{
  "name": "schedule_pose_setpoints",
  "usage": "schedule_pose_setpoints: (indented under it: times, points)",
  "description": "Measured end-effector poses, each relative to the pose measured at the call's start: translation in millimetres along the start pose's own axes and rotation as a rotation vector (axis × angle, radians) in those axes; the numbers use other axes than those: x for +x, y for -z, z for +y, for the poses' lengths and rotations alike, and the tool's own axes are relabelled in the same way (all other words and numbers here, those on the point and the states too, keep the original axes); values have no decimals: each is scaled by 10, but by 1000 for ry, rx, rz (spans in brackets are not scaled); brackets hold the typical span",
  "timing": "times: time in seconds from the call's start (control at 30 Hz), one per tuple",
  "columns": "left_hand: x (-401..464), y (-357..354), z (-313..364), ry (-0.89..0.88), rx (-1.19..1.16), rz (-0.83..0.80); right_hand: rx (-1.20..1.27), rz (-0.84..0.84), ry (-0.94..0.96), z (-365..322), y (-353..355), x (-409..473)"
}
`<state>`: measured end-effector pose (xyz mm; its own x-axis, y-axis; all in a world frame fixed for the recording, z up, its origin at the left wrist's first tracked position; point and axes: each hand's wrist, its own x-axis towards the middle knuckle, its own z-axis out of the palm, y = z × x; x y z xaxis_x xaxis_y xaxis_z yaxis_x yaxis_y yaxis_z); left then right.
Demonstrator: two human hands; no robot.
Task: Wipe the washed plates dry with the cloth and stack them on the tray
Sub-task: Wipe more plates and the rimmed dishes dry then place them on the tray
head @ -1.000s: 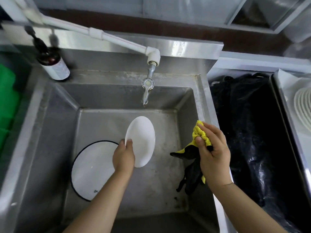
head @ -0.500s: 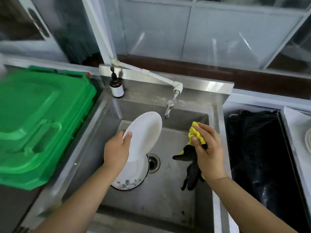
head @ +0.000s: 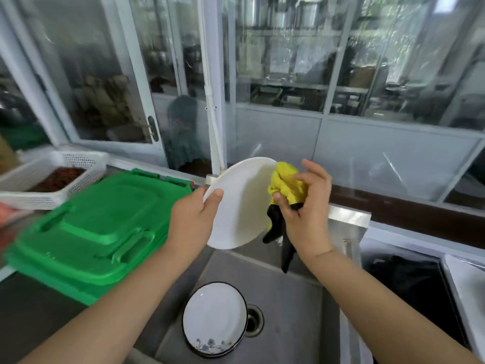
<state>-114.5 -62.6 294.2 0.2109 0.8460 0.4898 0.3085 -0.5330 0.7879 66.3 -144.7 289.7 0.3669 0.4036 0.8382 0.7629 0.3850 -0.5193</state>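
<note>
A single wide-angle view, worn on the person's head, looks forward and slightly down, so straight lines bow toward the edges. It sits close above the work: both forearms enter from 6 o'clock, with the left hand (head: pixel 193 219) and right hand (head: pixel 305 214) near the middle of the frame. The steel sink (head: pixel 296 311) fills 6 o'clock, seen from above. The glass partition (head: pixel 288 74) across 12 o'clock is seen almost level, farther off. The green bin lid (head: pixel 99 232) lies at 9 o'clock and a black bag (head: pixel 409 282) at 4 o'clock. No second view shares the scene.
</note>
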Motion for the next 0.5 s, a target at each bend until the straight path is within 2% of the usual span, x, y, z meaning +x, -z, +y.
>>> schedule_pose_setpoints:
  times: [0.13, 0.3, 0.4, 0.5]
  points:
    - [71, 99, 302, -38, -117, -8, -71, 131, 106, -249, -252, 266]
    - [184, 288, 359, 66, -292, -25, -390, 227, 134, -349, -348, 327]
    - [256, 404, 341, 95, -397, -64, -387, 224, 147, -507, -464, 362]
    - [330, 478, 335, 65, -389, -66, -340, 161, 203, -706, -633, 444]
